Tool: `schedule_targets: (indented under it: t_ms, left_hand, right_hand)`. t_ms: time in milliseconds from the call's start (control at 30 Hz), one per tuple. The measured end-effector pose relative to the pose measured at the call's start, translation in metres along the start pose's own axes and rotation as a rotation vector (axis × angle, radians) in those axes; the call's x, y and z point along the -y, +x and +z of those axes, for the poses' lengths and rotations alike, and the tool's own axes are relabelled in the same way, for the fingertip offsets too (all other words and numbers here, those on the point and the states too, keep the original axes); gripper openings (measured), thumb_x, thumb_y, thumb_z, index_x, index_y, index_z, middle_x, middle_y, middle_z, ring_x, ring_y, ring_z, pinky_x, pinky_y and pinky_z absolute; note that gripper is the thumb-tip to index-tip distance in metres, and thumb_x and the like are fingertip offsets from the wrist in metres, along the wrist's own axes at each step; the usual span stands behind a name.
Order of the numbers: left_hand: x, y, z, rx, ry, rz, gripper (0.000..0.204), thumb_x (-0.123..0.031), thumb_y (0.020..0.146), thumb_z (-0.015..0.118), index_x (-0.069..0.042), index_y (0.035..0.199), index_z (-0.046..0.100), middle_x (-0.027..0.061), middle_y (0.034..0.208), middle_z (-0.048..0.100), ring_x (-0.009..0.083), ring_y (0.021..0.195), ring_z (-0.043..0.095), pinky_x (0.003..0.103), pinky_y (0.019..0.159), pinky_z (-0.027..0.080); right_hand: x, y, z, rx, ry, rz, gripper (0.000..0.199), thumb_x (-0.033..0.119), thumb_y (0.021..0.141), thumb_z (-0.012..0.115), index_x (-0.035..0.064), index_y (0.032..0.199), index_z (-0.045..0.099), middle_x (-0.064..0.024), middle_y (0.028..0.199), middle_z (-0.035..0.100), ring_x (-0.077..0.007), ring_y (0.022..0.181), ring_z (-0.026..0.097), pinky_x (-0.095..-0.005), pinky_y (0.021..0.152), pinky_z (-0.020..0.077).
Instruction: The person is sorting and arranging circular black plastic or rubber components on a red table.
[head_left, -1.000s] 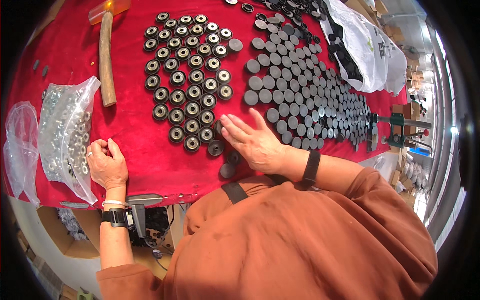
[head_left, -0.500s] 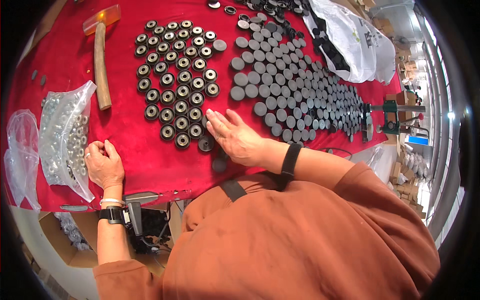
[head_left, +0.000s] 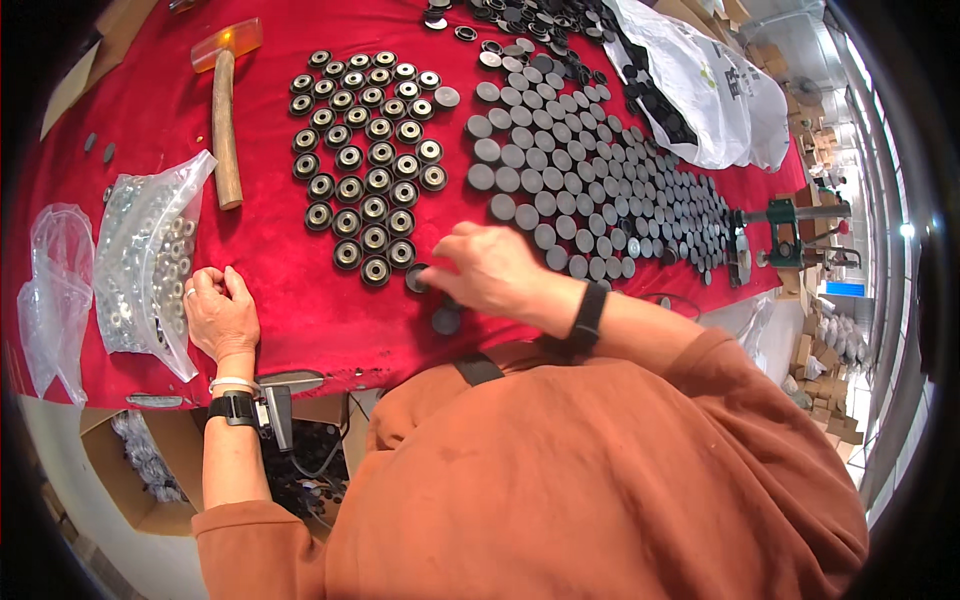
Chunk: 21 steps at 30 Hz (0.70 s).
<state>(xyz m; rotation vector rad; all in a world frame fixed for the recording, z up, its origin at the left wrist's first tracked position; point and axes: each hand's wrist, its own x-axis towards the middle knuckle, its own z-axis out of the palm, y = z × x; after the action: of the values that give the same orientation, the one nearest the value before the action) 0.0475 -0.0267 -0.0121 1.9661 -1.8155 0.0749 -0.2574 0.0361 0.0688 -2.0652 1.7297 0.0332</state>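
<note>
My right hand (head_left: 487, 268) hovers low over the red cloth with thumb and forefinger apart. Its lowest fingertip touches or overlaps the edge of a dark disc (head_left: 415, 280) at the near end of the metal-centred rings. Another dark grey disc (head_left: 446, 321) lies just below the wrist side of that hand. Several black rings with brassy metal centres (head_left: 379, 181) stand in columns left of this hand. My left hand (head_left: 222, 315) rests with curled fingers beside a clear plastic bag (head_left: 125, 270) of small pale ring-shaped parts; anything inside its fingers is hidden.
Many grey round discs (head_left: 565, 205) cover the cloth's right side. A wooden-handled mallet (head_left: 226, 130) lies at the far left, beyond an empty-looking clear bag (head_left: 58, 295). A white sack (head_left: 735, 100) with black parts stands far right, near a green press (head_left: 785, 232).
My right hand has drawn back rightward from the column of metal-centred rings, its fingers parting. The whole view has shifted slightly. My left hand stays beside the bag.
</note>
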Motion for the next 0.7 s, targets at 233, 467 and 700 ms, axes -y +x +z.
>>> schedule_targets:
  t_ms: [233, 467, 700]
  left_hand:
    - [0.000, 0.000, -0.004, -0.014, -0.016, -0.006, 0.016, -0.020, 0.078, 0.062, -0.009, 0.077, 0.050, 0.0055, 0.073, 0.052, 0.0253, 0.071, 0.053, 0.039, 0.065, 0.043]
    - [0.001, 0.000, -0.003, -0.008, -0.016, -0.009, 0.016, -0.020, 0.078, 0.062, -0.009, 0.078, 0.050, 0.0054, 0.073, 0.052, 0.0251, 0.070, 0.053, 0.039, 0.065, 0.043]
    - [-0.003, 0.002, -0.004, 0.002, -0.007, -0.015, 0.016, -0.020, 0.078, 0.062, -0.009, 0.078, 0.051, 0.0048, 0.072, 0.052, 0.0248, 0.070, 0.053, 0.039, 0.065, 0.043]
  right_hand:
    - [-0.002, 0.007, 0.011, -0.099, 0.406, 0.002, 0.031, 0.010, 0.067, 0.073, 0.0005, 0.093, 0.058, -0.0117, 0.076, 0.059, -0.0275, 0.068, 0.060, -0.0355, 0.061, 0.0493]
    - [0.003, 0.019, 0.011, -0.364, 0.297, -0.266, 0.021, 0.005, 0.068, 0.067, 0.0026, 0.087, 0.058, -0.0091, 0.075, 0.058, -0.0247, 0.068, 0.060, -0.0339, 0.059, 0.0493]
    - [-0.003, 0.027, 0.031, -0.487, -0.112, -0.564, 0.020, 0.011, 0.071, 0.057, 0.0055, 0.090, 0.059, -0.0068, 0.090, 0.057, -0.0200, 0.076, 0.058, -0.0306, 0.066, 0.0443]
